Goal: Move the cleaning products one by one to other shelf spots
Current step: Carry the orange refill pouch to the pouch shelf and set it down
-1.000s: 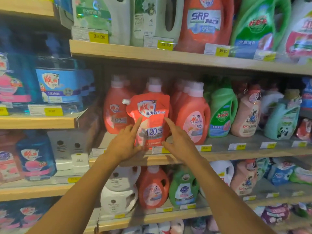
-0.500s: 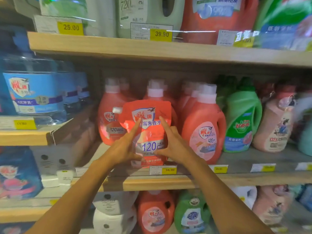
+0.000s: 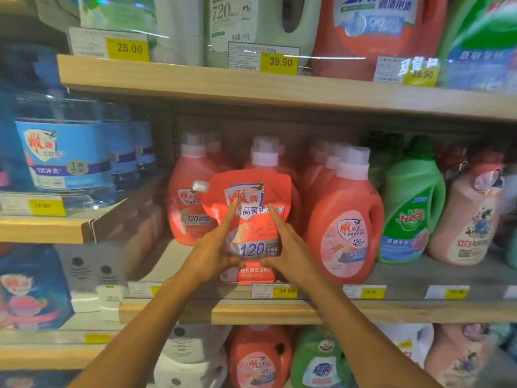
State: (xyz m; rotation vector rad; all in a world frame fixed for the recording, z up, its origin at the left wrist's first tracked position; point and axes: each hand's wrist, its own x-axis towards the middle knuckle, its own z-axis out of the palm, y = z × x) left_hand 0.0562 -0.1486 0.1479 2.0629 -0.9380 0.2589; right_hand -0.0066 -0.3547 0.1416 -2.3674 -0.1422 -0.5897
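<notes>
A red refill pouch [image 3: 251, 191] with a white corner spout stands upright at the front edge of the middle shelf [image 3: 307, 312], leaning against red detergent bottles [image 3: 347, 225] behind it. My left hand [image 3: 215, 247] holds its left side, index finger stretched up over the label. My right hand [image 3: 288, 247] holds its right side the same way. Both thumbs press on the pouch's lower front.
More red bottles [image 3: 190, 197] stand to the left of the pouch, a green bottle [image 3: 411, 211] and a pink one [image 3: 467, 219] to the right. Blue jugs [image 3: 64, 152] fill the left shelf. Large jugs sit on the top shelf [image 3: 251, 85]; bottles line the lower one.
The view has moved closer to the shelf. The pouch sits lower, its base now down on the shelf edge, with both hands still on it.
</notes>
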